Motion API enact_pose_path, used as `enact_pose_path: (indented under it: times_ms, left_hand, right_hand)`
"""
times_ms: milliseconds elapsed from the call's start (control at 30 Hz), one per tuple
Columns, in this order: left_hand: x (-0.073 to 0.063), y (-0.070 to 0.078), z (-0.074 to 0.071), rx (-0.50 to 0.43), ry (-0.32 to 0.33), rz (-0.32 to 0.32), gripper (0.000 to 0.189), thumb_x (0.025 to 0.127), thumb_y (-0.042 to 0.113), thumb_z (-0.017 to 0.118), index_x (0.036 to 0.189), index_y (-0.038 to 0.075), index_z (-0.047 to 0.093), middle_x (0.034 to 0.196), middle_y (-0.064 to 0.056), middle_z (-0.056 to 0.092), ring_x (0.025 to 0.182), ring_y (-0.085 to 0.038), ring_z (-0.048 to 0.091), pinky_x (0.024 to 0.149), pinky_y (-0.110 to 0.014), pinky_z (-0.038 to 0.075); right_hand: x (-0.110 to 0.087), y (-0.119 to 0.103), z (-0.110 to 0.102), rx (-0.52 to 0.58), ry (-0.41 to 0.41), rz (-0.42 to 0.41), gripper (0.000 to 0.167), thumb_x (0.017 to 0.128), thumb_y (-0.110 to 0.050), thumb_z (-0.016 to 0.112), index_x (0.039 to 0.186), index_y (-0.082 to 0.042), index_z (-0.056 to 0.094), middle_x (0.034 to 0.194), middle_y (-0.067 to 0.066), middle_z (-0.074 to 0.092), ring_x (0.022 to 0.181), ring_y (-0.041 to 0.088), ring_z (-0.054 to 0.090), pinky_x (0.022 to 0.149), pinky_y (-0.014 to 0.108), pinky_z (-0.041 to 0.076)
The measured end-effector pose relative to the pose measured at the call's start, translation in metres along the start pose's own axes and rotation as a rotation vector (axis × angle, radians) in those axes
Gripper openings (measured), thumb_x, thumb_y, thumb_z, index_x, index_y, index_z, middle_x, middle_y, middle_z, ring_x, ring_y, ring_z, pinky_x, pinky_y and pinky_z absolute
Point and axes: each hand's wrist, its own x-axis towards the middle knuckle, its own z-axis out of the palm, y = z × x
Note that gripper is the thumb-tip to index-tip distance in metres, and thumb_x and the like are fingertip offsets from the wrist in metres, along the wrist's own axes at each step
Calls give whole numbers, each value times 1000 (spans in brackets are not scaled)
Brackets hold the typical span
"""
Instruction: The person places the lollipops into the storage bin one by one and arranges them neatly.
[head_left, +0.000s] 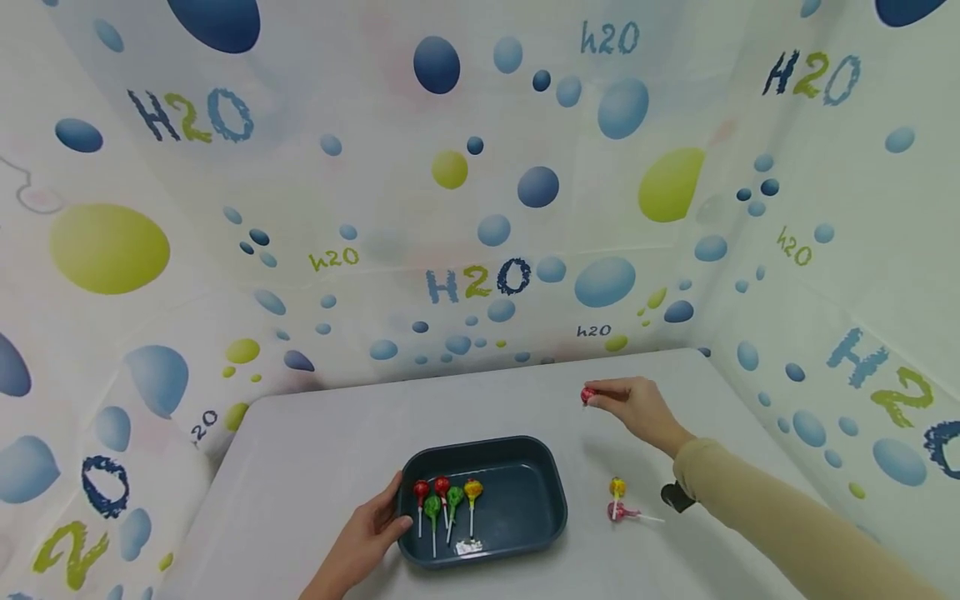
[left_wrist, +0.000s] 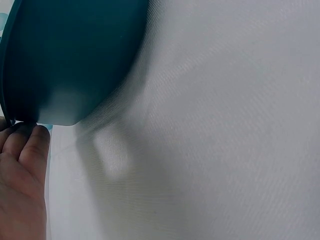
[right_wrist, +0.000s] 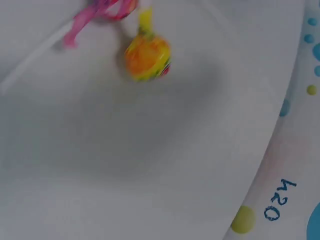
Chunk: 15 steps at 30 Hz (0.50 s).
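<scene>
A white sheet printed with blue and green drops and H2O lettering walled the space behind the tray and to both its sides. The white table spread all around the tray, its surface faintly textured in the left wrist view.

The tray, dark blue and rounded at its corners, sat flat, probably set near the person so that both hands could reach it. A beige sleeve crossed to its right, with a dark wrist device at the cuff. The left hand gripped the tray's left edge, thumb at the rim and fingers against the outer wall, a hold that seemed meant to steady it. The right hand pinched the held red lollipop in its fingertips, up beyond the tray's far right corner; so light a thing hardly needed more.

Inside the tray, toward its left end, lay two red lollipops, two green lollipops and the inner yellow lollipop, sticks toward the near rim, apparently lined up on purpose. Right of the tray, the outer yellow lollipop and the pink lollipop lay together, less orderly, the pink one's stick pointing away from the tray.
</scene>
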Motion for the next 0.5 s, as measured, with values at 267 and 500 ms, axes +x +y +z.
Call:
enact_pose_path:
  times_ms: [267,500]
  left_hand:
    - [-2,2,1,-3,5,3,77,95,12,72,158,-1,31,163,-22,33,147,-40,40,111,-38,48]
    - [-4,2,2,-2,12,14,76,95,12,72,157,-2,32,162,-23,34,146,-41,41,110,-38,49]
  right_hand:
    - [5,-20,-5,215,74,138,38,98,-29,70,128,-6,71,120,13,76,114,31,71,94,18,60]
    - [7,-32,2,294,89,184,44,95,-31,74,127,-2,71,120,17,75,103,21,75,89,22,64]
